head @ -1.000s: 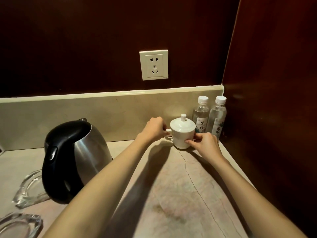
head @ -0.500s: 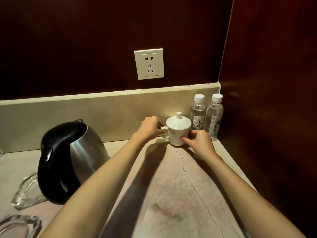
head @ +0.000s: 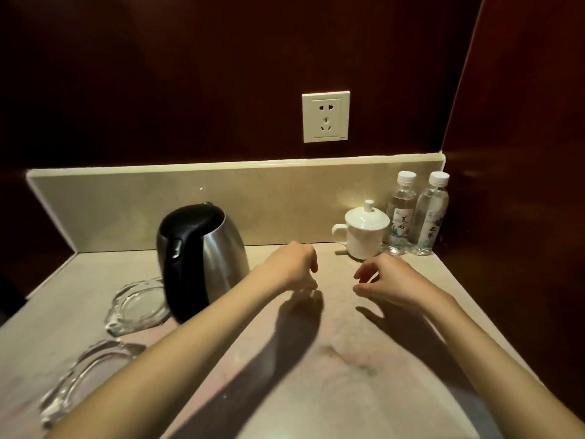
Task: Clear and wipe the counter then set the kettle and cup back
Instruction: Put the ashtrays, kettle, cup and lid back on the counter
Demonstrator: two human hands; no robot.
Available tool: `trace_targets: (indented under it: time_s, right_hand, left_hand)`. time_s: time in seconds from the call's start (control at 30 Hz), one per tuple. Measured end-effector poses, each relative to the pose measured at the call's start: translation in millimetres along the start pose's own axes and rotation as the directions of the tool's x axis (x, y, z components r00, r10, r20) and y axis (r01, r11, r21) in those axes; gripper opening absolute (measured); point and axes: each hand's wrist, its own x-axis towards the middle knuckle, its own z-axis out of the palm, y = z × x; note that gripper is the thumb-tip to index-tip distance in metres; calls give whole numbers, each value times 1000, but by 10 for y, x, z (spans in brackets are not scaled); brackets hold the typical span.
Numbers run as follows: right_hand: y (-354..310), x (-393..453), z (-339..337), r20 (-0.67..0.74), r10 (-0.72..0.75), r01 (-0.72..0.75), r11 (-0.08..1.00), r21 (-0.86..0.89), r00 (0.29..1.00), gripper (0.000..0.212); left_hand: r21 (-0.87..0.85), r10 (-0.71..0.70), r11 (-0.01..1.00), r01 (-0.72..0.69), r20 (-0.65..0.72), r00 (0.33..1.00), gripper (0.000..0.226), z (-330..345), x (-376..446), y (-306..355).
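A person's left hand (head: 292, 264) and right hand (head: 384, 282) hover side by side above a beige stone table (head: 316, 375), a clear gap between them, the fingers of each loosely curled downward and holding nothing. Both bare forearms reach in from the near edge and throw dark shadows across the surface beneath them.

Just beyond the right hand, and apart from it, a white lidded cup (head: 364, 232) stands upright near the back of the table, its handle turned toward the left hand's side and its knobbed lid seated on top. Directly past the cup on the right hand's outer side, two clear water bottles (head: 416, 213) with white caps stand together in the corner, the nearer one just beside the cup.

To the outside of the left hand, close to its wrist, a stainless steel kettle (head: 202, 258) with a black lid and handle stands upright on the table. A glass ashtray (head: 139, 308) lies at the kettle's base, partly behind it, and a second glass ashtray (head: 85, 378) lies nearer the person, alongside the left forearm.

Beyond both hands a low stone backsplash (head: 190, 198) runs along the rear of the table, and a white wall socket (head: 326, 117) is set in the dark wood panelling above it.
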Motion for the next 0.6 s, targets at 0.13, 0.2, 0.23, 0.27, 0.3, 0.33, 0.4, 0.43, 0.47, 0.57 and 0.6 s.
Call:
trace_targets:
  time_s: [0.13,0.2,0.23,0.27,0.3,0.33,0.4,0.43,0.47,0.57,0.6]
  right_hand:
    - [-431,-195,102,39,-69,71,996,-50,997,26]
    - [-630,-293,199,69,-87,91,994,-52,994,26]
    - [-730,-345,251,79,-93,98,994,-56,992,27]
    - [-841,-402,314,90,-100,105,993,-61,991,27]
    - [-943,-456,369,98,-103,110,992,-69,990,28]
    - [-1028,-499,420,105,-104,113,991,-78,989,28]
    - [-1219,-587,545,118,-104,114,990,-82,988,29]
    - [-1313,-628,617,121,-109,119,990,-77,987,29]
    - [-1396,-661,683,121,-118,127,989,-70,986,29]
    - [-1649,-746,864,133,-143,151,987,-54,981,30]
    - [-1734,-764,925,142,-156,165,985,-52,977,31]
  left_hand:
    - [16,30,999,-31,15,999,34,146,-534,-133]
    - [34,52,998,-53,15,999,32,189,-798,-235]
    - [48,56,997,-56,15,998,32,186,-925,-293]
    - [65,54,996,-55,15,998,33,167,-1058,-369]
    - [80,55,995,-56,15,998,34,136,-1182,-439]
    - [92,60,994,-61,14,998,36,101,-1297,-506]
    - [107,77,991,-79,23,997,37,27,-1545,-668]
    - [109,79,991,-83,33,996,37,-4,-1669,-755]
    - [109,78,991,-82,40,996,37,-30,-1778,-831]
    - [128,57,990,-61,36,998,32,-95,-2055,-1058]
    - [133,35,990,-39,35,999,32,-113,-2146,-1143]
